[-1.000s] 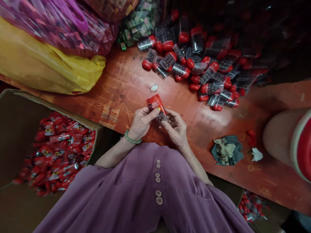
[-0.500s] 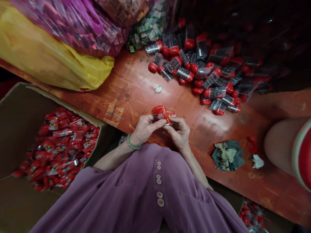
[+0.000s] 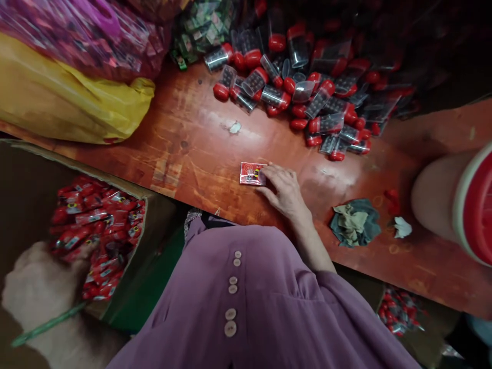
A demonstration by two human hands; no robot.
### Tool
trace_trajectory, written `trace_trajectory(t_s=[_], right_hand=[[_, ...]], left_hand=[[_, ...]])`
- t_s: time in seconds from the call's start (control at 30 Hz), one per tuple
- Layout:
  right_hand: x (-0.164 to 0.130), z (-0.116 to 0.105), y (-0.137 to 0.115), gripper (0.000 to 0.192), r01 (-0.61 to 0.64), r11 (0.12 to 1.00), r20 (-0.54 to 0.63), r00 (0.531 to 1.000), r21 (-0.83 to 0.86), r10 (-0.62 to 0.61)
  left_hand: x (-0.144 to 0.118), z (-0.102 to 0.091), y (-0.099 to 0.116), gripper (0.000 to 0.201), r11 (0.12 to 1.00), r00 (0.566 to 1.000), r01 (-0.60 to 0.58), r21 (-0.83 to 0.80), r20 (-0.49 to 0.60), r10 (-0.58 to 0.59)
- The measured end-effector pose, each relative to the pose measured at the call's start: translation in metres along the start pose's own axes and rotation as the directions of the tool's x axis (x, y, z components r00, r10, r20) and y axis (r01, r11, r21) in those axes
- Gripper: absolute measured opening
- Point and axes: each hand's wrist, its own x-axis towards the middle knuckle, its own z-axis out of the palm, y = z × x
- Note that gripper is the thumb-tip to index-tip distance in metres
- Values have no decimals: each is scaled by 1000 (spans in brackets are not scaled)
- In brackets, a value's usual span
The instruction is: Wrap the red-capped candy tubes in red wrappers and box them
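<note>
The right hand [image 3: 282, 190] lies flat on the red table [image 3: 200, 148], its grip loose and open, and its fingertips touch the small red packet [image 3: 251, 173] that lies just left of it. The left hand [image 3: 42, 287] is blurred at the cardboard box [image 3: 23, 169] of red packets [image 3: 100, 225]; I cannot tell its grip. Beyond the right hand is a heap of red-capped tubes [image 3: 307, 97].

small red printed packet [image 3: 251, 173] flat on the red-brown tabletop, near its front edge
</note>
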Motion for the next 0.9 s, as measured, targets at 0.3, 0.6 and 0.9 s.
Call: trace_trajectory(t_s=[0.3, 0.6, 0.9], right_hand=[[-7, 18, 1, 24, 51, 992, -26, 998, -117, -54], [-7, 8, -9, 22, 67, 991, -20, 997, -115, -70], [47, -78, 67, 33, -310, 836, -257, 943, -453, 210]], left_hand=[[68, 114, -62, 37, 630, 800, -594, 501, 289, 525], [115, 178, -74, 34, 402, 578, -816, 416, 602, 551], [111, 181, -67, 18, 377, 618, -767, 519, 440, 652]])
